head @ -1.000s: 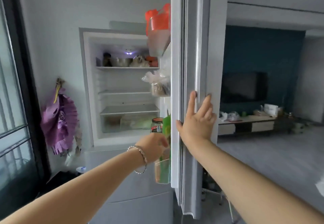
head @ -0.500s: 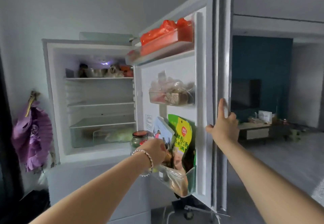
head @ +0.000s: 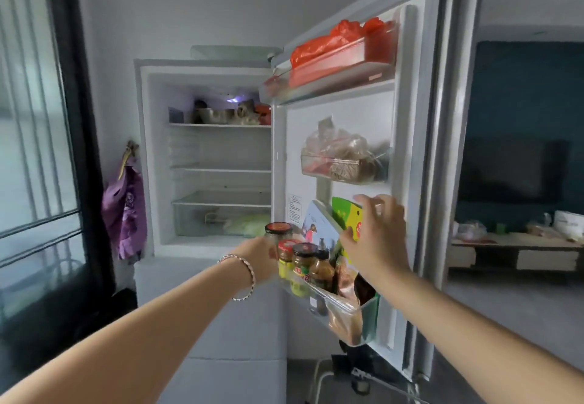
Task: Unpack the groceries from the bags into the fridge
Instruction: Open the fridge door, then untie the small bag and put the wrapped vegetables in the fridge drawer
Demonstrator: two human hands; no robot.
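While the fridge point(head: 158, 163) door point(head: 410, 112) stands wide open, the left hand point(head: 257, 259) grips a jar point(head: 278, 235), fingers wrapped round the glass below its lid. The jar is at the left end of the bottom door shelf point(head: 369, 310), just beside other jars point(head: 302, 259) and a sauce bottle point(head: 322, 266). The right hand point(head: 377, 239) is on a green-and-yellow packet point(head: 346, 215) in the same shelf, thumb across its front. Blurred; cannot tell whether it pinches or only pushes.
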